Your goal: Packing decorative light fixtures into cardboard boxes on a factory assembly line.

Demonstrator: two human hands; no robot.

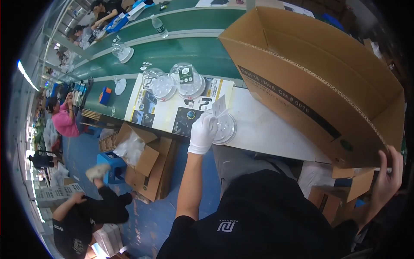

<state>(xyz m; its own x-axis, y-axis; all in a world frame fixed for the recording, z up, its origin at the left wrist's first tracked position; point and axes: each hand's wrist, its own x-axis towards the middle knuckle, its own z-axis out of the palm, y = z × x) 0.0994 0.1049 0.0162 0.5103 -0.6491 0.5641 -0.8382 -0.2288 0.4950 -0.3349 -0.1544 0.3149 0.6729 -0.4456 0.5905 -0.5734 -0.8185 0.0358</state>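
Note:
My left hand [203,133], in a white glove, is closed at the edge of the worktable with a small white card [219,105] standing up from its fingers. Just right of the glove is a clear round plastic piece with a white base [227,130]; the glove covers part of it, and whether they touch is unclear. At far right, my bare right hand [389,175] grips the near corner of a large open cardboard box [293,101]. Beyond the glove stand two clear plastic domes on white bases [161,87] [189,84], one bearing a dark green card [186,74].
Printed sheets [185,118] cover part of the white tabletop. Behind runs a green conveyor belt [189,49] with another dome [123,52] and a water bottle [159,26]. Cartons [146,172] and a blue stool [113,166] stand on the floor at left, near a seated person [90,211].

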